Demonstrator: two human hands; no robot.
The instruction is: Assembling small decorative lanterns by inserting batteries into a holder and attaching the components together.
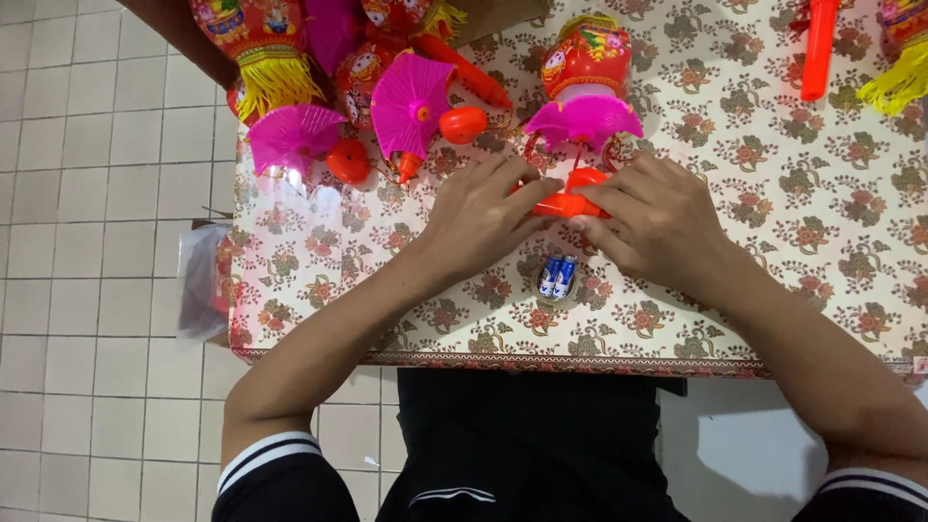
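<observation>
Both hands meet on a small orange plastic base [568, 203] near the middle of the flowered table [793, 242]. The base lies flat, its long side running from 9 o'clock to 3 o'clock. The left hand [480, 215] pinches its 9 o'clock end and the right hand [660, 220] pinches its 3 o'clock end, so both are equally close. A pink fan lantern [584, 97] sits at 12 o'clock, joined by thin wires. Two blue batteries [557, 276] lie at 6 o'clock, just beside the hands.
</observation>
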